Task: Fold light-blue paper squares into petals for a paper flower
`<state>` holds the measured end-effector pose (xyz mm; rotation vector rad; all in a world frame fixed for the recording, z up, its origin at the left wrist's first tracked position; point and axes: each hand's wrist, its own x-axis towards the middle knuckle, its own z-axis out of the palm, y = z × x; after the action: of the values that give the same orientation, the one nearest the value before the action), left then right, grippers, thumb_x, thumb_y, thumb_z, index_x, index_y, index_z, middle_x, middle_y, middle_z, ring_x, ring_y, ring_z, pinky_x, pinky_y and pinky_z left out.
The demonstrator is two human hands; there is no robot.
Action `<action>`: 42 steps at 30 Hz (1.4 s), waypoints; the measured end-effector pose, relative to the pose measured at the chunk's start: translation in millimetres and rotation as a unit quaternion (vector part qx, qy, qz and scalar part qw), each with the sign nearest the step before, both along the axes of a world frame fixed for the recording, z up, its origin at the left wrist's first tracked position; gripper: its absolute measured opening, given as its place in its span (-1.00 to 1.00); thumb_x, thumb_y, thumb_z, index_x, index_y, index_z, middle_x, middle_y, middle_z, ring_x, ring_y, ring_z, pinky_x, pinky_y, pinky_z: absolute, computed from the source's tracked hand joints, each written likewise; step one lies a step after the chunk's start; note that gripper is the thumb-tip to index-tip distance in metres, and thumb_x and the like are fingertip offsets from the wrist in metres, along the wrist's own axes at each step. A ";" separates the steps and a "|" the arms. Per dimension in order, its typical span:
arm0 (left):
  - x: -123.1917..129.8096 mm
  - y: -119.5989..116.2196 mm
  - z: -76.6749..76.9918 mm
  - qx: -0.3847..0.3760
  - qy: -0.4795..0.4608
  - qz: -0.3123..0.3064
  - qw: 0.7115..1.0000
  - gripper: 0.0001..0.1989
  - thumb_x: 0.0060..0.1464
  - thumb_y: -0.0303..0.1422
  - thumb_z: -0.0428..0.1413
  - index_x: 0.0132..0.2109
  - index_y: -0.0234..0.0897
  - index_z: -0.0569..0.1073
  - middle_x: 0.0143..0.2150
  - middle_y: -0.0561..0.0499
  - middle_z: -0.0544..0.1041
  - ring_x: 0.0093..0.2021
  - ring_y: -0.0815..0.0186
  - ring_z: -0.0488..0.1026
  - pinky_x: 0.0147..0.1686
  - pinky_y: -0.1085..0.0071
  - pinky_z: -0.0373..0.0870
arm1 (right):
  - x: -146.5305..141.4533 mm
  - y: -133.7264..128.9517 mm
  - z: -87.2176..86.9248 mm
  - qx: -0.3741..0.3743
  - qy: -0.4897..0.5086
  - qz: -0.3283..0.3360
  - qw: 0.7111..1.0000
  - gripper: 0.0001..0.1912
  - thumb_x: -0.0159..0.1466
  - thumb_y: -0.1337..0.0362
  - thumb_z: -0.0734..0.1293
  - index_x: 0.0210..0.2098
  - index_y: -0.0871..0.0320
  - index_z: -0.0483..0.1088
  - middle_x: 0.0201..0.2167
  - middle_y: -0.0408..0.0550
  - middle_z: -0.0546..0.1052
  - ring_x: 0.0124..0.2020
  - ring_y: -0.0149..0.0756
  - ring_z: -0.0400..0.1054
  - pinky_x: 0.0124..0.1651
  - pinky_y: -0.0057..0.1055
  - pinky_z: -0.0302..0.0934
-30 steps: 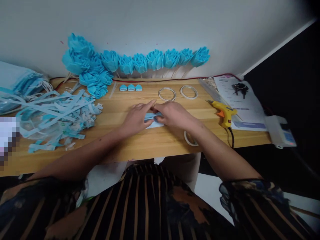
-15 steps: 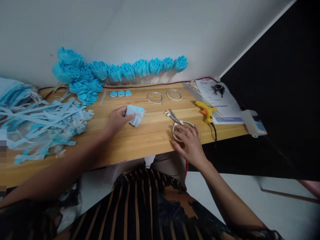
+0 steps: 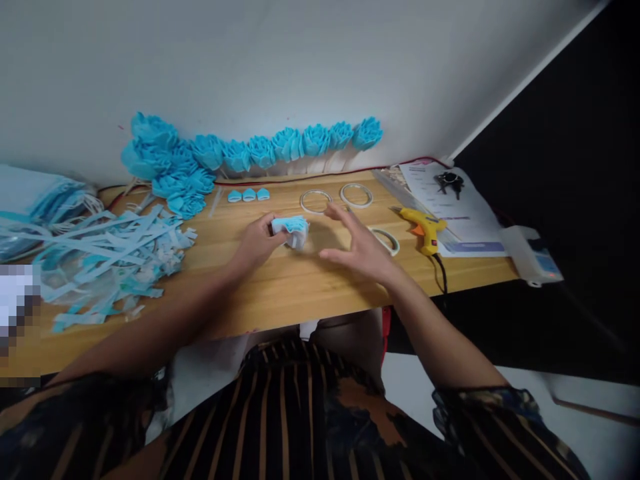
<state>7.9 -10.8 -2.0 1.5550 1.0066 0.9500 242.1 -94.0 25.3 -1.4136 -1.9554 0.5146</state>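
Right hand [image 3: 364,253] shifted off scissors [image 3: 394,244] toward folded cloth [image 3: 296,228]; fingers wide apart, empty. Left hand [image 3: 254,247] pinches cloth, thumb against fingers. 3 blue pieces [image 3: 249,195] beyond left fingers look finished; held cloth seemingly unshaped.

Worktop [image 3: 280,288]: wood-grained, smooth, faint sheen. Bundle [image 3: 299,236]: matt, thin, cloth-like. Strips [image 3: 125,248]: same matt cloth look. Flowers [image 3: 261,152]: matt, cloth-like. Glue gun [image 3: 428,235]: smooth plastic. Sheet [image 3: 473,223]: paper. Wall [image 3: 320,67]: smooth, matt.

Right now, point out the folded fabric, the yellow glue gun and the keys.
Folded fabric [image 3: 293,225]: head view, blue upper edge.
Yellow glue gun [image 3: 429,232]: head view, body.
Keys [image 3: 454,185]: head view, bunch's middle.
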 end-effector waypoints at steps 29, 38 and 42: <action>-3.4 -6.2 -9.3 0.099 0.173 0.012 0.980 -0.85 0.00 -0.36 0.20 -0.22 -0.23 0.46 -0.32 0.06 0.57 -0.30 0.26 0.47 -0.23 0.34 0.41 | -47.4 43.6 -26.4 -0.032 0.100 0.025 0.994 -0.35 0.21 0.22 0.36 0.30 0.08 0.35 0.17 0.06 0.56 0.15 -0.08 0.45 0.23 -0.08 0.30; -5.7 1.0 -17.5 0.003 -0.087 0.017 0.996 -0.63 0.02 -0.28 0.26 -0.03 -0.22 0.41 -0.28 0.05 0.54 -0.37 0.36 0.45 -0.40 0.45 0.39 | -47.8 46.9 -28.1 -0.137 0.252 0.034 0.958 -0.28 0.20 0.21 0.38 0.33 0.14 0.26 -0.06 0.03 0.59 -0.11 -0.19 0.49 -0.05 -0.22 0.41; -7.3 0.3 -16.4 0.052 -0.044 0.003 0.998 -0.60 0.06 -0.32 0.23 0.06 -0.21 0.42 -0.23 0.03 0.52 -0.38 0.38 0.42 -0.42 0.45 0.35 | -46.0 48.8 -29.6 -0.163 0.266 0.033 0.950 -0.25 0.18 0.12 0.44 0.33 0.10 0.28 -0.03 0.02 0.59 -0.08 -0.17 0.48 -0.04 -0.21 0.40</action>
<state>0.6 -10.5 -18.4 1.5812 0.9129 1.0809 196.1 -45.2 -4.3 -1.2299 -1.5257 1.1635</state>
